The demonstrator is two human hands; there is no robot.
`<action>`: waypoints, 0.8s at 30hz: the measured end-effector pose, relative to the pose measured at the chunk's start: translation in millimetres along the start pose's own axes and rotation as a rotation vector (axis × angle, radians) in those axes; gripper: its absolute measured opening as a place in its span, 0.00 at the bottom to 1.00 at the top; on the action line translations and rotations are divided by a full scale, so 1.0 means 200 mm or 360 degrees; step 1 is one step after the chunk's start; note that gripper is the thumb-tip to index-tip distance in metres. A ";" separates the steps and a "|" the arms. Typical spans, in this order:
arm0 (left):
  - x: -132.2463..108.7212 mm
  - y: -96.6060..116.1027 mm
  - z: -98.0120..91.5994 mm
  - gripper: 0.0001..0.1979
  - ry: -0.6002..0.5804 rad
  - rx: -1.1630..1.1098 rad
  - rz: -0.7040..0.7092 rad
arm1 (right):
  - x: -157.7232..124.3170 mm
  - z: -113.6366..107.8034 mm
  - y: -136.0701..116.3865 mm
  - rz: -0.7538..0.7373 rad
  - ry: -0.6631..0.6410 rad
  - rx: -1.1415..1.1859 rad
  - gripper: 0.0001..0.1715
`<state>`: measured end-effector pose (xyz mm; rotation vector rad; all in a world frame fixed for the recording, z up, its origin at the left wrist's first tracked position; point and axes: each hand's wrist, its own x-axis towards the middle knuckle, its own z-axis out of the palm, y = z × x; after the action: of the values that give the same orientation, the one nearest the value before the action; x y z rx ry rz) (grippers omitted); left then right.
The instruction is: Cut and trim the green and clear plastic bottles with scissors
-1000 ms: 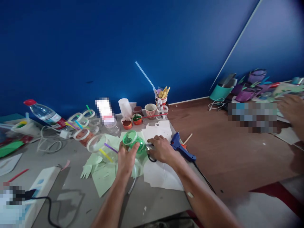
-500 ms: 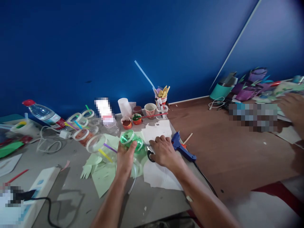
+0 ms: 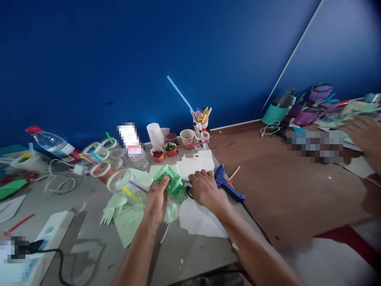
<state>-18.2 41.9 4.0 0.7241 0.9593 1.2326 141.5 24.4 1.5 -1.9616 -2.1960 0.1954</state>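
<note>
Near the middle of the table [image 3: 89,246], a bit toward its right edge: green plastic bottle piece [image 3: 170,180], tilted over pale green paper [image 3: 129,224]. Sits in the left hand [image 3: 155,204], with the thumb on one side and the fingers round the other, closed snug on it. Looks light, thin and see-through. Likely bends if squeezed hard, feels smooth and a bit slippy, and may be sharp at a cut rim. Best held round the middle with a soft grip, not by the rim.

Just to its right, touching or nearly so: right hand [image 3: 205,190], knuckles up over black scissors [image 3: 188,193] on white paper [image 3: 196,220]. Shows only a loop of the handle; blades hidden. Cannot tell whether gripping the scissors or only resting on them.

Left of the green piece: clear cup [image 3: 119,180] with purple and yellow straws. By the right edge: blue glue gun [image 3: 229,187] with a black cord going off the table.

Hard to make out anything inside the green piece, or whether closed at the far end. Far to the right, well apart: another person's hand [image 3: 364,137], cut off at the side of the view.
</note>
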 end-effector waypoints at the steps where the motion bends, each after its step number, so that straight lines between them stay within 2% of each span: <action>1: 0.00 0.00 0.00 0.18 0.0030 -0.0011 -0.0045 | 0.00 0.00 0.00 0.0013 0.0007 -0.0013 0.10; 4: 0.00 -0.01 0.02 0.16 0.0039 -0.0062 -0.0122 | 0.01 0.00 0.01 0.0036 -0.0012 -0.0028 0.09; 9: -0.01 -0.01 0.04 0.16 -0.0112 -0.0122 -0.0162 | 0.04 -0.04 0.02 0.0084 -0.0048 0.0112 0.11; 12: -0.01 -0.01 0.04 0.14 -0.0096 -0.0175 -0.0213 | 0.05 -0.07 0.03 0.0135 -0.0051 0.0346 0.13; 18: -0.03 0.01 0.03 0.12 -0.0127 -0.0346 -0.0258 | 0.06 -0.07 0.07 0.0208 -0.0040 0.0873 0.07; 24: -0.06 0.05 0.02 0.18 -0.0325 -0.0566 -0.0268 | 0.07 -0.01 0.07 0.0022 -0.0165 0.1476 0.06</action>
<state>-19.8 32.5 16.2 0.4662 0.5989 1.1180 154.4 40.1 1.6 -1.4293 -1.6438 1.1014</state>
